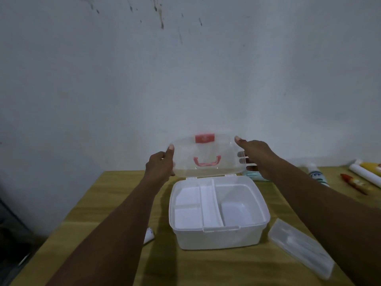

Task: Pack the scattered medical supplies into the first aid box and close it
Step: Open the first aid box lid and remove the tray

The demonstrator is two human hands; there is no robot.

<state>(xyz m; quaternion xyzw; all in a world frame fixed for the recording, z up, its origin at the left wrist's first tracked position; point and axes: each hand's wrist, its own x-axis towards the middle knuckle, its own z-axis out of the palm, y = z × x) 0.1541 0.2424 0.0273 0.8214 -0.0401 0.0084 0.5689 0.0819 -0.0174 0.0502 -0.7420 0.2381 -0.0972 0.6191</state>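
both hands grip the clear lid (206, 155) by its side edges: left hand (159, 165) clamped on the left edge, right hand (255, 157) on the right, fingers wrapped behind, thumbs forward. the lid stands upright on its rear hinge, red handle (206, 161) facing the person. directly below the grip, the first aid box (218, 237) sits open; its 4 tray compartments show nothing inside. supplies lie outside the box: tubes (362, 172) well right of the right hand, a clear case (302, 247) below the right forearm, a small tube (148, 235) under the left forearm. risk, as a judgement: lowering the lid now shuts an unpacked box; pushing it further back may strain the hinge or tip the box.
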